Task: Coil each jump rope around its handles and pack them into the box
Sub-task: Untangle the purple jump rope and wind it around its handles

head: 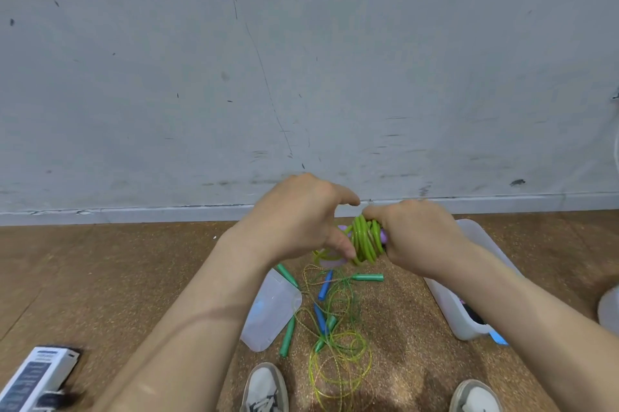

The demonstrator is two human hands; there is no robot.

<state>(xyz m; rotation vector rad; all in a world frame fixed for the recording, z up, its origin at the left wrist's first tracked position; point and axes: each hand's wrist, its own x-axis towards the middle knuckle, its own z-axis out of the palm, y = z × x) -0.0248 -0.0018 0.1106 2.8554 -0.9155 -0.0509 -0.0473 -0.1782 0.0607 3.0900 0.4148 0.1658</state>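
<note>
— Looking at the rope first: how does it sit?

— The green jump rope (365,240) lies in tight, glossy loops around its purple handles (384,234), held in the air between both hands. The right hand (415,237) is curled round the handles' end. The left hand (301,214) pinches the rope at the coil's other side, thumb against the loops, with a slack loop hanging below.

— And the room around it?

— The translucent box (459,314) stands open on the speckled floor (134,277), partly under the right forearm. Its lid (269,307) lies flat to the left. Between them sprawls a tangle of loose ropes (338,328) with green and blue handles. The wall (301,76) closes the far side.
</note>
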